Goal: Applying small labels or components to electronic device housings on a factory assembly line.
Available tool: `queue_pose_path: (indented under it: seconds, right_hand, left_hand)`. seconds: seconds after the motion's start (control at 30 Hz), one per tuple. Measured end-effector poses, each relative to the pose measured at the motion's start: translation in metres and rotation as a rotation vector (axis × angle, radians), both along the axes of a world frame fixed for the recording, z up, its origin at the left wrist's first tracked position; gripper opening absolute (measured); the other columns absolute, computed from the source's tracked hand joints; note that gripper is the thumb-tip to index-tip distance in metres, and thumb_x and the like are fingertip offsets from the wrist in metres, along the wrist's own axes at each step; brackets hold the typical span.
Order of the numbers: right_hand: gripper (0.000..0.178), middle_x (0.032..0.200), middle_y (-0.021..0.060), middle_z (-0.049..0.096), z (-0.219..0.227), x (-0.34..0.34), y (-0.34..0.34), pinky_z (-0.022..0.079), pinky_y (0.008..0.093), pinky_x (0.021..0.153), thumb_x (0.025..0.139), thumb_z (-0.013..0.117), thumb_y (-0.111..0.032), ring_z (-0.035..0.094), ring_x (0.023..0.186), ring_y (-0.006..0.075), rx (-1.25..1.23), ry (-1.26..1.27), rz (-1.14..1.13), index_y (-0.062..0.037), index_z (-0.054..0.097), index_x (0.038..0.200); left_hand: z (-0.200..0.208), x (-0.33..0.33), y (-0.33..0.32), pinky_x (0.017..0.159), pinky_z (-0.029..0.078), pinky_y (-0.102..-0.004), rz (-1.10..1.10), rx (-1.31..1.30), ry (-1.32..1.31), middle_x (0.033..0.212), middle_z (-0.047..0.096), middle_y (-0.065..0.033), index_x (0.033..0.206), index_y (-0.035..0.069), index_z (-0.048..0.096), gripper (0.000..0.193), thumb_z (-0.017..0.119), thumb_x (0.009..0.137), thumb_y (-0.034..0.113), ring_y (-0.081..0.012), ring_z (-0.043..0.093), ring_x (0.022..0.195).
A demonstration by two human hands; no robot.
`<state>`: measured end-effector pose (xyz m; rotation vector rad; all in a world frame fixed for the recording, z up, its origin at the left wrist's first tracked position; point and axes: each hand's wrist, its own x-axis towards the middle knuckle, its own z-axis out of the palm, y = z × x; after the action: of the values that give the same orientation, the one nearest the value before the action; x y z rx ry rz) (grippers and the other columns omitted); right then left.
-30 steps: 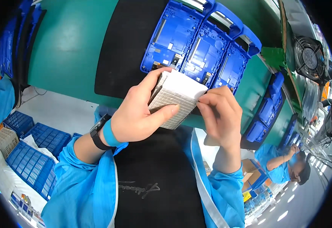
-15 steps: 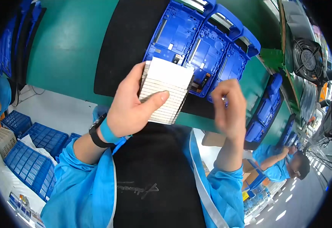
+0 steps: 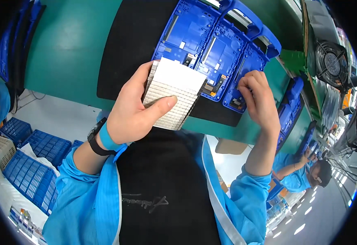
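My left hand (image 3: 130, 109) holds a stack of white sheets (image 3: 180, 76), its thumb lying across the front. Rows of small pale strips cover the lower part of the top sheet, and the upper part is bare white. To the right, my right hand (image 3: 262, 100) is closed in a pinch over the lower part of the rightmost blue plastic housing (image 3: 250, 61). What sits between those fingertips is too small to make out. Beside it lie a middle blue housing (image 3: 224, 49) and a left blue housing (image 3: 190, 26), both with handles at the far end; the sheets hide part of their near ends.
The housings lie on a black mat (image 3: 119, 53) on a green table (image 3: 66, 49). More blue housings (image 3: 285, 118) stand at the right. A fan (image 3: 333, 64) is at the far right. Blue crates (image 3: 31, 175) stand lower left. A co-worker (image 3: 297, 175) sits at the right.
My right hand has moved right and slightly up, from beside the sheets to over the rightmost housing. My left hand has shifted a little left with the sheets.
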<state>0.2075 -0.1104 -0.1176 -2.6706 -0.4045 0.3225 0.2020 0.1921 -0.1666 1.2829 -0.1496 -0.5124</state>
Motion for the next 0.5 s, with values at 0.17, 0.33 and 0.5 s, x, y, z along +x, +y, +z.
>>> queue_pose_path:
  seconds: [0.17, 0.33, 0.5]
  right_hand:
    - [0.005, 0.091, 0.0112, 0.054, -0.0001, 0.0005, -0.0009, 0.044, 0.0351, 0.079, 0.086, 0.060, 0.001, 0.051, 0.089, 0.0291, -0.008, -0.002, 0.001, -0.0014, 0.056, 0.087]
    - [0.006, 0.091, 0.0110, 0.054, -0.0007, 0.0012, -0.0004, 0.043, 0.0350, 0.077, 0.085, 0.061, 0.001, 0.051, 0.088, 0.0286, -0.009, -0.008, 0.020, -0.0015, 0.057, 0.088]
    - [0.008, 0.091, 0.0111, 0.055, 0.0002, -0.0002, 0.0009, 0.044, 0.0350, 0.077, 0.083, 0.063, 0.002, 0.052, 0.088, 0.0287, -0.042, -0.022, 0.026, -0.0012, 0.058, 0.088]
  left_hand:
    - [-0.0010, 0.0000, -0.0018, 0.099, 0.046, -0.0342, 0.014, -0.035, 0.010, 0.124, 0.061, -0.0182, 0.136, -0.007, 0.039, 0.055, 0.065, 0.090, 0.005, -0.0215, 0.060, 0.116]
    - [-0.0012, 0.0005, -0.0019, 0.098, 0.047, -0.0342, 0.012, -0.026, -0.010, 0.123, 0.062, -0.0181, 0.136, -0.007, 0.040, 0.054, 0.065, 0.090, 0.006, -0.0219, 0.060, 0.115]
    - [-0.0016, -0.0006, -0.0008, 0.098, 0.047, -0.0342, 0.011, -0.020, -0.015, 0.122, 0.062, -0.0182, 0.135, -0.006, 0.040, 0.053, 0.066, 0.090, 0.006, -0.0224, 0.061, 0.114]
